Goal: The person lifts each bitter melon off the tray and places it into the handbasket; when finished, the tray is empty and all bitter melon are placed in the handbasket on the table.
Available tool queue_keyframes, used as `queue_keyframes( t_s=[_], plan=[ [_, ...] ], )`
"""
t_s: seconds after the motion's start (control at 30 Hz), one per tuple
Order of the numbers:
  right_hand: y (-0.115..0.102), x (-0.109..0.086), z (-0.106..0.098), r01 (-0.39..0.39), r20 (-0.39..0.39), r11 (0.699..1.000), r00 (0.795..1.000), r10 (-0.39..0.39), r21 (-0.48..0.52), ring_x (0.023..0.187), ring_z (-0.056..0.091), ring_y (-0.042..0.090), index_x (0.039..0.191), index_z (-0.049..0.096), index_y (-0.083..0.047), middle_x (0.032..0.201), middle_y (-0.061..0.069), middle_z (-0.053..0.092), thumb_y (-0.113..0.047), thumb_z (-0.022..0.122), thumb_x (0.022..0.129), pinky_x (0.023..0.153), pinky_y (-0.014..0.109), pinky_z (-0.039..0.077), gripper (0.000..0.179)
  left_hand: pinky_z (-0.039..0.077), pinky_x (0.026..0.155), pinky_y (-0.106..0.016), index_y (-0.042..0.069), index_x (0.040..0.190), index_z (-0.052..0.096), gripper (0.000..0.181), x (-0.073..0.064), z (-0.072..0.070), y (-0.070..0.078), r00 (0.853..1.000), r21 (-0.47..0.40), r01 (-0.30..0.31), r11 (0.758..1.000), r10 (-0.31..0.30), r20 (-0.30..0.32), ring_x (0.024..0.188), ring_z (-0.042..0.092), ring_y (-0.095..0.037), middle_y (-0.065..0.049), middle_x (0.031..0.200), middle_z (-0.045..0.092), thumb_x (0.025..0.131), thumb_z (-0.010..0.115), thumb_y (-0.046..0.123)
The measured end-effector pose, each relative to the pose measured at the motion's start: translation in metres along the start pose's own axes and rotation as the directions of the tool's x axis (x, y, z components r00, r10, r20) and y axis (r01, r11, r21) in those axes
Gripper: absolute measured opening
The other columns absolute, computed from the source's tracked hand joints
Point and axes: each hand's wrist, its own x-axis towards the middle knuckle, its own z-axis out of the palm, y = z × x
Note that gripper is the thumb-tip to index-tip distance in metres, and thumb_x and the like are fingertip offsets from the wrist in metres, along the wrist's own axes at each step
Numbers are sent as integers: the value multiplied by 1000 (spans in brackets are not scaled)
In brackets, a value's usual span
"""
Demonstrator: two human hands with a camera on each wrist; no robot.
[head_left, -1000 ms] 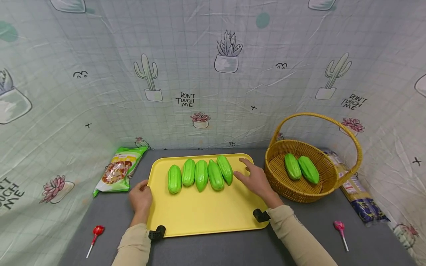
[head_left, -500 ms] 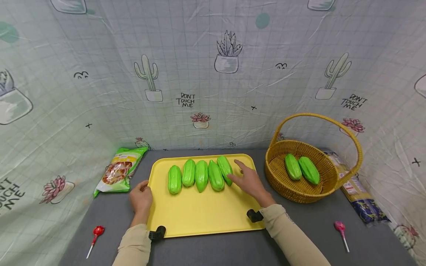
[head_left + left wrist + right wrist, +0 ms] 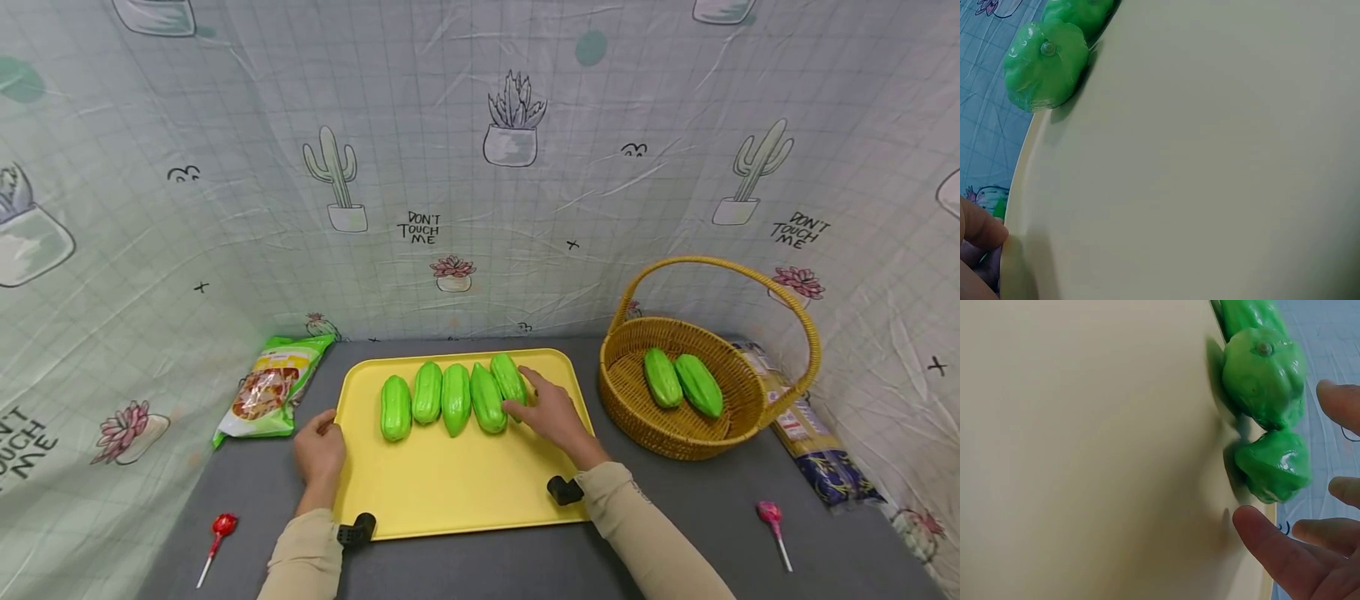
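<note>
A yellow tray (image 3: 442, 492) lies on the dark tabletop with several ridged green papayas in a row across its far half. My left hand (image 3: 321, 458) grips the tray's left rim; in the left wrist view its fingertips (image 3: 994, 234) pinch the edge. My right hand (image 3: 553, 417) hovers over the tray's right part, fingers and thumb spread about the rightmost papaya (image 3: 507, 375). The right wrist view shows that papaya (image 3: 1272, 465) with the fingers (image 3: 1272, 550) apart from it. Part of its right side is hidden by the hand in the head view.
To the right stands a wicker basket (image 3: 617, 408) with a tall handle, two papayas (image 3: 663, 379) inside. A noodle packet (image 3: 825, 467) lies behind it. At left are a green snack bag (image 3: 270, 387) and a red lollipop (image 3: 223, 525); a pink lollipop (image 3: 770, 512) is front right.
My right hand has moved left from the tray's right edge to the rightmost papaya, its fingers still spread. The left hand stays at the tray's left rim.
</note>
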Motion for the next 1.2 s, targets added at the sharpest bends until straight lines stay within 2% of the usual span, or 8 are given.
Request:
queue_keyframes(
  t_s=[0.17, 0.57, 0.87, 1.2],
  plan=[
    [1, -1, 5, 5, -2, 1000, 1000, -5, -25, 137, 53, 41, 156, 42, -11, 154, 20, 50, -41, 76, 91, 108, 57, 47, 80, 45, 103, -57, -3, 136, 62, 40, -1, 0, 0, 1000, 7, 0, 1000, 0, -2, 124, 56, -44, -29, 135, 61, 103, 41, 6],
    [-6, -4, 10, 43, 16, 999, 999, -43, -5, 143, 45, 45, 153, 49, -14, 158, 26, 41, -39, 74, 93, 112, 59, 42, 70, 46, 101, -56, -3, 134, 64, 41, -5, 2, 1, 1000, 24, -16, 1000, 17, -15, 121, 57, -44, -29, 132, 62, 101, 41, 6],
    [-5, -2, 11, 40, 19, 999, 999, -40, 3, 144, 44, 46, 148, 54, -9, 160, 28, 37, -37, 72, 95, 112, 60, 41, 63, 46, 101, -56, -1, 134, 64, 40, -2, 2, 1, 1000, 39, -13, 999, 14, -23, 122, 58, -44, -28, 132, 63, 102, 41, 7],
    [-2, 0, 13, 68, -11, 998, 998, -68, 1, 140, 48, 47, 146, 56, -9, 155, 32, 42, -28, 70, 97, 110, 60, 44, 55, 46, 100, -56, -1, 133, 65, 40, -2, 1, 1, 999, 47, -10, 999, 13, -46, 120, 59, -42, -27, 131, 64, 101, 42, 7]
  ],
)
